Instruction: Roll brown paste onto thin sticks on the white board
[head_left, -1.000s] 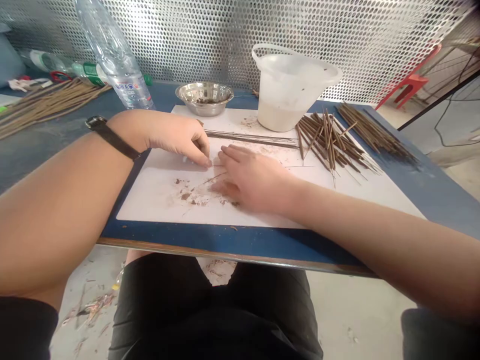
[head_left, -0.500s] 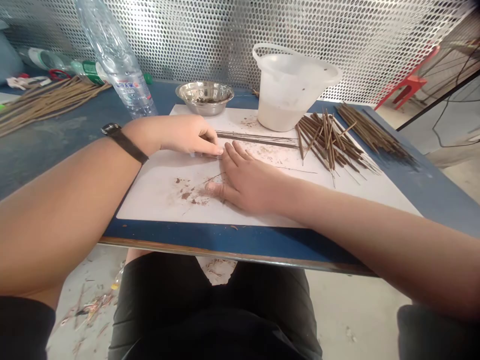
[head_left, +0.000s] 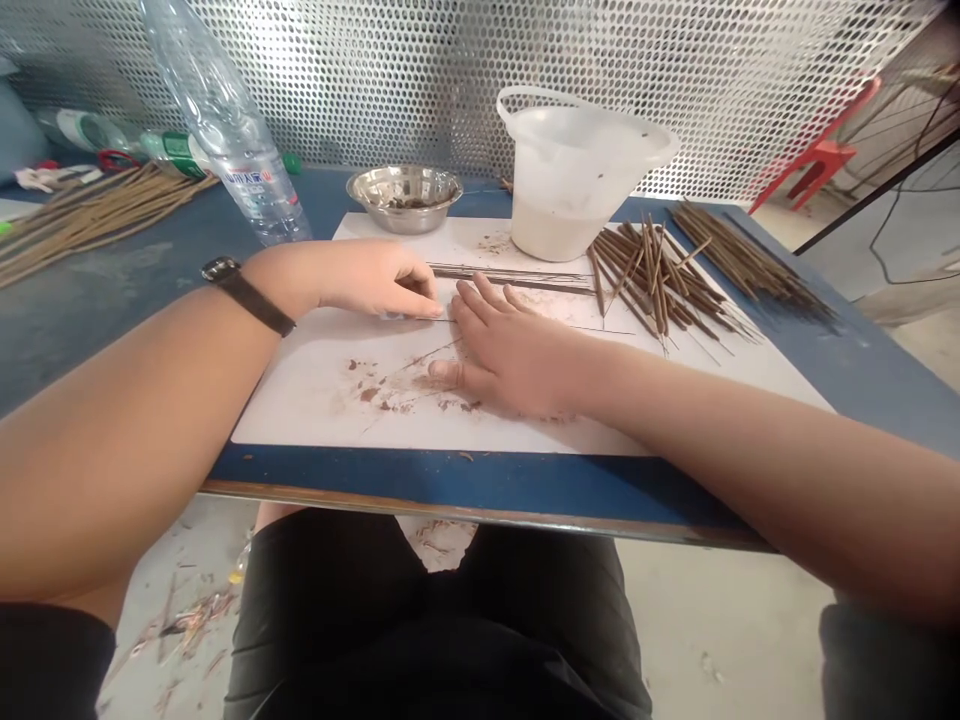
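My left hand (head_left: pixel 382 285), with a dark watch on its wrist, pinches a thin dark stick (head_left: pixel 615 331) close to the board. My right hand (head_left: pixel 510 350) lies flat on the white board (head_left: pixel 300 400) across that stick, fingers spread. The stick's thin end shows to the right of that hand; its middle is hidden beneath it. Just beyond both hands lies a row of long thin dark sticks (head_left: pixel 517 278). Brown crumbs (head_left: pixel 369 395) and smears are scattered on the board in front of my fingers. A pile of brown-coated sticks (head_left: pixel 656 285) rests on the board's right side.
Behind the board's far edge stand a steel bowl (head_left: pixel 405 215) with dark bits and a white plastic bucket (head_left: pixel 562 190). A large clear bottle (head_left: pixel 240 150) leans at left. Bundles of brown sticks lie on the blue table (head_left: pixel 450 485) at both sides. A perforated metal panel closes off the back.
My right hand has slid slightly away from me and to the right over the stick, uncovering more brown smears. My left hand keeps its pinch in nearly the same place.
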